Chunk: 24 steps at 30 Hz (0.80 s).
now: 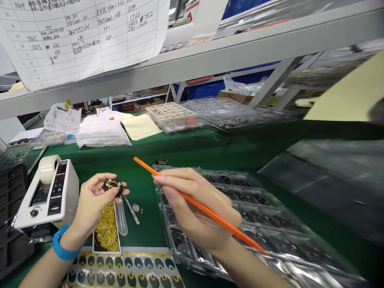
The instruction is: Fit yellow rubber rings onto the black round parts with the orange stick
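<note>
My left hand (pixel 100 194), with a blue band on its wrist, pinches a small round black part (pixel 113 186) that carries a yellow ring-like piece on its face. Held like a pen, a thin orange stick (pixel 207 214) runs through the fingers of my right hand (pixel 199 204); its tip points up and left, apart from the black part. Below my left hand stands a white box (pixel 119 246) filled with yellow rings (pixel 107 230). Tweezers (pixel 132 211) lie beside it on the green mat. Under my right hand is a clear plastic tray (pixel 177 260) of black round parts.
A white tape dispenser (pixel 71 180) stands at left. A sheet of dark oval stickers (pixel 126 272) lies in front. Another black part (pixel 161 161) rests behind the tray. Paper stacks (pixel 103 130) and a cream compartment tray (pixel 171 112) sit at the back, beneath a grey shelf bar (pixel 210 60).
</note>
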Each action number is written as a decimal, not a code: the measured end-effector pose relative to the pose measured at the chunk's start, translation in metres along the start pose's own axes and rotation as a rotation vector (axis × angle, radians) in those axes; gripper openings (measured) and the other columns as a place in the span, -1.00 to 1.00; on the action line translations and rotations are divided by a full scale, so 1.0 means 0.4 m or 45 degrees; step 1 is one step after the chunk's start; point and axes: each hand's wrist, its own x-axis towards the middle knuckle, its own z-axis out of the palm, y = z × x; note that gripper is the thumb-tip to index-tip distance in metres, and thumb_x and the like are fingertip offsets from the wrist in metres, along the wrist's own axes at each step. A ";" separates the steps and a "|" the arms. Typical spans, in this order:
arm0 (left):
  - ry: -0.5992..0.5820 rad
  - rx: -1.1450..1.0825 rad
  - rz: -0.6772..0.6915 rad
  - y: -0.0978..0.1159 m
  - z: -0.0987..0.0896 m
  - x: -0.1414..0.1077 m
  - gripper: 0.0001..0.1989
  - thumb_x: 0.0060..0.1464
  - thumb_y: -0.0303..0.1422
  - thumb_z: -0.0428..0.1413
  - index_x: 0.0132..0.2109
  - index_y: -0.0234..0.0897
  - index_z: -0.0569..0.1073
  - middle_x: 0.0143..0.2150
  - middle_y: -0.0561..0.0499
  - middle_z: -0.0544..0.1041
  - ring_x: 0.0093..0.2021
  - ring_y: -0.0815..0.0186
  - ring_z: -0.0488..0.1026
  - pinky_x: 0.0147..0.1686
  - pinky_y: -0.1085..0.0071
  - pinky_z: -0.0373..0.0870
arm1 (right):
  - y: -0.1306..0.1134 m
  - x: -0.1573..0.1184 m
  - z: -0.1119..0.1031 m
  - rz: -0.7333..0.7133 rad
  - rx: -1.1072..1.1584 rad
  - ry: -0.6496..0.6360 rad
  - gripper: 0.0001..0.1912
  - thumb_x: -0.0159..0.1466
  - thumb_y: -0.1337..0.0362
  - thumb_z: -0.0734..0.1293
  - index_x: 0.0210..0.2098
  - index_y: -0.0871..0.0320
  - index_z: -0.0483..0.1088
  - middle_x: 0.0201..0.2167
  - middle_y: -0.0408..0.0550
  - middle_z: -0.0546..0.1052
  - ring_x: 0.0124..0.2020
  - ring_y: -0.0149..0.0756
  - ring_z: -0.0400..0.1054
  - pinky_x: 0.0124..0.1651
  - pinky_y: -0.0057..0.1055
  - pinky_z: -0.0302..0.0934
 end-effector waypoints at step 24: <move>0.238 0.500 0.367 -0.043 0.034 -0.027 -0.80 -0.03 -0.42 0.20 -0.19 -0.32 0.54 -0.25 -0.06 0.62 -0.29 0.25 0.60 -0.37 0.56 0.55 | 0.000 -0.084 0.101 0.158 -0.097 -0.235 -0.88 0.36 0.46 0.21 -0.27 0.23 0.36 -0.45 -0.07 0.41 -0.47 -0.39 0.33 -0.45 -0.49 0.21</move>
